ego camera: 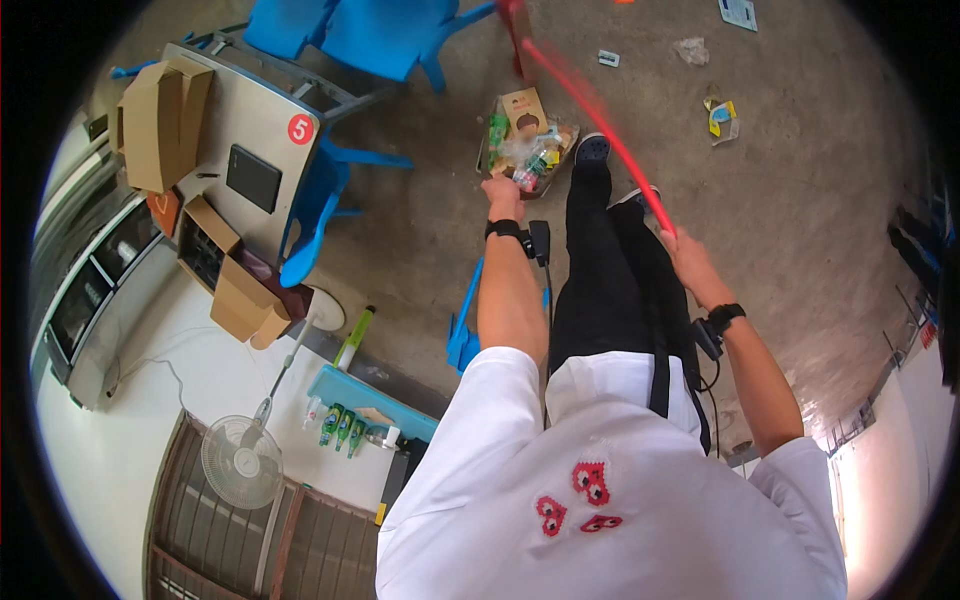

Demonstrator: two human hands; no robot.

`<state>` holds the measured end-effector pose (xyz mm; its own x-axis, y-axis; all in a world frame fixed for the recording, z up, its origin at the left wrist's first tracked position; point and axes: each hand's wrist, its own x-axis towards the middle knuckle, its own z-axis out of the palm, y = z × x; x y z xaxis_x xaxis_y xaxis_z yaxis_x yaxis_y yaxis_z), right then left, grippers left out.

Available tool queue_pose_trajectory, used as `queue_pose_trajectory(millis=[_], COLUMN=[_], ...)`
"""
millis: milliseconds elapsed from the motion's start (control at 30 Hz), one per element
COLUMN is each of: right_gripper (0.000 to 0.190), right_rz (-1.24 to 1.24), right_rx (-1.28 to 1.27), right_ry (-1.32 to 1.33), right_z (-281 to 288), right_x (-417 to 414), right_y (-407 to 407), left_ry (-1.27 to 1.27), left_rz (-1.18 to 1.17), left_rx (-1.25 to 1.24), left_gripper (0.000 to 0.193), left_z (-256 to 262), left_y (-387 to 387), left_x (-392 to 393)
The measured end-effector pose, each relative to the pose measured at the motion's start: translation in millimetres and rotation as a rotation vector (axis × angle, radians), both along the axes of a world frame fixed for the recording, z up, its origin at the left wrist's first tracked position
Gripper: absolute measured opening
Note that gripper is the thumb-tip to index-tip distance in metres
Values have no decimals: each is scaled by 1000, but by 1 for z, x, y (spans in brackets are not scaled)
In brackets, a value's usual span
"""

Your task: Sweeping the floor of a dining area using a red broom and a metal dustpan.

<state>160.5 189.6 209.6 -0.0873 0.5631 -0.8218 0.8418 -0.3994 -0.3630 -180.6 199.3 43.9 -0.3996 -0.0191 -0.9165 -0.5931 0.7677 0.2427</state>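
My left hand point(504, 196) is closed on the near edge of a dustpan point(541, 193) loaded with litter. In it lie a clear plastic bottle point(534, 166) with a green label, green packaging point(496, 135) and a brown paper packet point(526, 112) printed with an acorn. My right hand point(694, 262) grips the end of a red stick point(607, 131), which slants up and away to the top of the view, blurred there. What the stick's far end bears cannot be told clearly.
Crumpled clear plastic point(691, 51), a yellow and blue wrapper point(722, 118) and a small card point(608, 58) lie on the concrete floor. Left stand a metal table point(259, 97) with a cardboard box point(161, 124), blue chairs point(375, 34) and a white fan point(242, 461).
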Motion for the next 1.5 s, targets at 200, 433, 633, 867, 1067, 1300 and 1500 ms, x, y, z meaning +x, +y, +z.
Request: queue_pose_trajectory(millis=[200, 433, 633, 867, 1067, 1300, 1500], right_gripper=[44, 44, 42, 44, 45, 49, 47], right_rz=[254, 9, -173, 39, 172, -184, -471], right_rx=[-157, -143, -172, -88, -203, -179, -133], right_ry=[-68, -30, 28, -104, -106, -48, 9], right_z=[0, 29, 21, 5, 31, 37, 25], right_x=[9, 17, 15, 11, 13, 41, 51], right_y=[-53, -75, -49, -60, -80, -72, -23], left_ry=[-73, 37, 88, -88, -22, -83, -42], left_rz=[28, -84, -190, -57, 96, -62, 50], left_rx=[64, -63, -98, 66, 99, 41, 46], left_gripper=[36, 38, 38, 31, 32, 33, 30], left_z=[-4, -1, -10, 11, -3, 8, -2], left_y=[-9, -3, -10, 0, -12, -2, -7], left_x=[-17, -6, -9, -7, -30, -4, -14])
